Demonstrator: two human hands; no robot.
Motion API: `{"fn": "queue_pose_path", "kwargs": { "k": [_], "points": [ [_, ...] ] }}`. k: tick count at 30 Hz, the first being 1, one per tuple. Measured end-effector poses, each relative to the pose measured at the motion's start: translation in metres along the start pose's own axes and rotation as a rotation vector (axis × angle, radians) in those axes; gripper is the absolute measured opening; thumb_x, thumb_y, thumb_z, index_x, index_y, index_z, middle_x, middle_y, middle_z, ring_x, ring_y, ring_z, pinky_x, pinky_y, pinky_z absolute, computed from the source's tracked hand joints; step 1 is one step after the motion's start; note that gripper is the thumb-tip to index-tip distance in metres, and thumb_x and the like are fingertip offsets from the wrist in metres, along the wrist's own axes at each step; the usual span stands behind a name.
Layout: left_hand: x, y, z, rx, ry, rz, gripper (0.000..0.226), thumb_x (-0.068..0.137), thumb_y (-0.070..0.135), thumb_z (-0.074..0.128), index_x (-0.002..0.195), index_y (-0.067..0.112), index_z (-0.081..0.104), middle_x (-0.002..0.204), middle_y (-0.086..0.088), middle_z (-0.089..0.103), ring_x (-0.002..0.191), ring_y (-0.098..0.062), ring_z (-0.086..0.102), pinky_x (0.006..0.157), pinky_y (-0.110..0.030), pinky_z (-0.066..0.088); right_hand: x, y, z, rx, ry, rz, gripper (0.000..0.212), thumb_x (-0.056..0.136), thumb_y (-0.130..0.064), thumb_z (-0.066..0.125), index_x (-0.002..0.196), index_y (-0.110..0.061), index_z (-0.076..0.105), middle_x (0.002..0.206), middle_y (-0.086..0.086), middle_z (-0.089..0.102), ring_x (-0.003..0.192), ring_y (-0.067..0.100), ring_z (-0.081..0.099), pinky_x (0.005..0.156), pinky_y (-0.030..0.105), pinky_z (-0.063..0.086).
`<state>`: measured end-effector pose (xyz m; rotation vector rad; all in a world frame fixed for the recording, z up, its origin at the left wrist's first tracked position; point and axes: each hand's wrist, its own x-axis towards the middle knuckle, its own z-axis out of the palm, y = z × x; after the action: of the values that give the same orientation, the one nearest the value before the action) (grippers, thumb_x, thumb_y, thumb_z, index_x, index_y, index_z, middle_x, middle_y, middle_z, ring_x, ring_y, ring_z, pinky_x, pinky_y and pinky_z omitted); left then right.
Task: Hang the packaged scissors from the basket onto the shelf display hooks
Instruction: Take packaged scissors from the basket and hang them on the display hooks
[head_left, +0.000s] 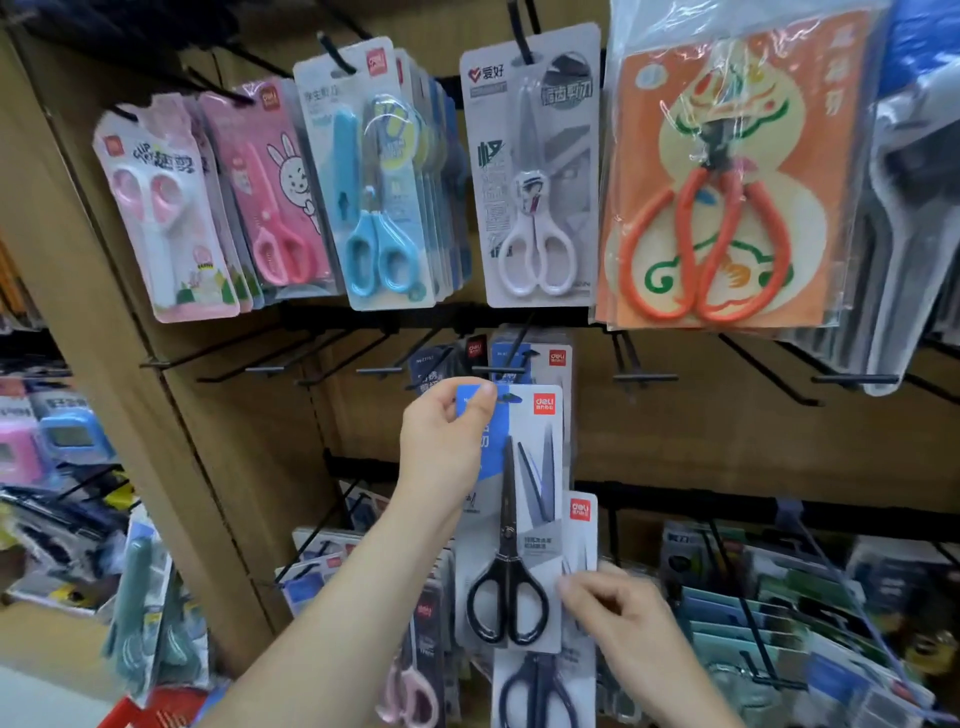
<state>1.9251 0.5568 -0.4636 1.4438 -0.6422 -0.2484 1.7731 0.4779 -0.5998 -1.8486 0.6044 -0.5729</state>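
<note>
I am pinching the top left corner of the packaged scissors (511, 519) with my left hand (447, 436), thumb on the blue front. I am holding the card upright before the shelf, its hang hole just below the tip of a black display hook (498, 371) where similar packs (535, 358) are hanging. My right hand (613, 608) is curling its fingers at the card's lower right edge, where a second pack (579, 525) is overlapping behind; I cannot tell which it is gripping.
</note>
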Motion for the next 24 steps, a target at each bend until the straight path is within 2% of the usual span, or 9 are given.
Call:
{"fn": "queue_pose_path", "kwargs": {
  "k": [2, 4, 6, 10, 12, 14, 17, 19, 24],
  "points": [
    [0.002, -0.002, 0.003, -0.005, 0.004, -0.014, 0.014, 0.098, 0.026, 0.061, 0.091, 0.019, 0.071, 0.095, -0.018, 0.074, 0.092, -0.039, 0.071, 0.083, -0.059, 0.055, 0.001, 0.004, 0.003, -0.041, -0.006, -0.001, 0.018, 0.091, -0.026, 0.068, 0.075, -0.023, 0.075, 0.081, 0.006, 0.063, 0.077, 0.007, 0.058, 0.077, 0.019, 0.041],
    [0.008, -0.004, 0.006, -0.012, -0.004, -0.028, 0.015, 0.098, 0.025, 0.061, 0.092, 0.017, 0.071, 0.096, -0.017, 0.075, 0.093, -0.041, 0.07, 0.082, -0.056, 0.056, 0.003, 0.008, 0.004, -0.085, -0.002, 0.006, 0.016, 0.091, -0.024, 0.067, 0.079, -0.016, 0.073, 0.089, 0.015, 0.061, 0.076, 0.012, 0.056, 0.073, 0.018, 0.039],
    [0.013, -0.006, 0.007, -0.003, -0.021, -0.028, 0.015, 0.099, 0.026, 0.06, 0.092, 0.017, 0.07, 0.096, -0.017, 0.075, 0.087, -0.038, 0.07, 0.081, -0.052, 0.057, 0.007, 0.011, 0.005, -0.1, 0.009, 0.012, 0.018, 0.091, -0.023, 0.067, 0.082, -0.007, 0.069, 0.087, 0.015, 0.058, 0.077, 0.015, 0.055, 0.072, 0.021, 0.038],
    [0.025, -0.01, 0.011, 0.011, -0.051, 0.0, 0.018, 0.101, 0.023, 0.056, 0.085, 0.018, 0.064, 0.086, -0.005, 0.071, 0.081, -0.022, 0.064, 0.071, -0.028, 0.053, 0.011, 0.011, 0.01, -0.144, -0.005, 0.045, 0.027, 0.092, -0.022, 0.064, 0.075, -0.001, 0.062, 0.073, 0.004, 0.051, 0.068, 0.01, 0.046, 0.065, 0.025, 0.035],
    [0.03, -0.014, 0.01, -0.028, -0.073, -0.042, 0.014, 0.102, 0.023, 0.054, 0.092, 0.019, 0.064, 0.095, -0.011, 0.072, 0.091, -0.031, 0.068, 0.084, -0.035, 0.056, 0.012, 0.016, 0.013, -0.139, 0.063, 0.04, 0.029, 0.092, -0.02, 0.064, 0.071, -0.001, 0.059, 0.07, 0.007, 0.052, 0.066, 0.011, 0.047, 0.066, 0.028, 0.038],
    [0.029, -0.022, 0.002, -0.051, -0.108, -0.085, 0.011, 0.1, 0.015, 0.055, 0.103, 0.023, 0.062, 0.106, -0.011, 0.072, 0.104, -0.035, 0.068, 0.095, -0.048, 0.054, 0.014, 0.019, 0.016, -0.088, 0.12, 0.044, 0.022, 0.093, -0.018, 0.064, 0.075, -0.005, 0.067, 0.077, 0.002, 0.064, 0.075, 0.014, 0.06, 0.076, 0.031, 0.049],
    [0.011, -0.045, -0.012, 0.038, -0.187, -0.142, 0.028, 0.096, -0.004, 0.052, 0.108, 0.021, 0.054, 0.088, 0.0, 0.073, 0.085, -0.021, 0.071, 0.082, -0.045, 0.056, 0.02, 0.02, 0.017, -0.062, 0.146, 0.053, 0.017, 0.093, -0.017, 0.064, 0.08, -0.009, 0.072, 0.088, 0.001, 0.069, 0.088, 0.02, 0.066, 0.087, 0.039, 0.054],
    [-0.002, -0.063, -0.018, 0.047, -0.224, -0.182, 0.031, 0.095, -0.009, 0.051, 0.107, 0.019, 0.048, 0.078, -0.001, 0.073, 0.072, -0.016, 0.069, 0.072, -0.042, 0.056, 0.023, 0.016, 0.018, -0.025, 0.134, 0.068, 0.016, 0.093, -0.018, 0.064, 0.082, -0.015, 0.075, 0.091, -0.005, 0.069, 0.09, 0.015, 0.066, 0.088, 0.041, 0.054],
    [0.006, -0.082, -0.014, 0.178, -0.081, -0.019, 0.045, 0.091, -0.008, 0.057, 0.093, 0.035, 0.045, 0.069, -0.013, 0.062, 0.063, -0.022, 0.053, 0.061, -0.036, 0.044, 0.028, 0.008, 0.019, 0.078, 0.173, 0.11, 0.016, 0.092, -0.019, 0.067, 0.08, -0.021, 0.077, 0.092, -0.007, 0.072, 0.092, 0.013, 0.067, 0.088, 0.037, 0.055]
  ]
}}
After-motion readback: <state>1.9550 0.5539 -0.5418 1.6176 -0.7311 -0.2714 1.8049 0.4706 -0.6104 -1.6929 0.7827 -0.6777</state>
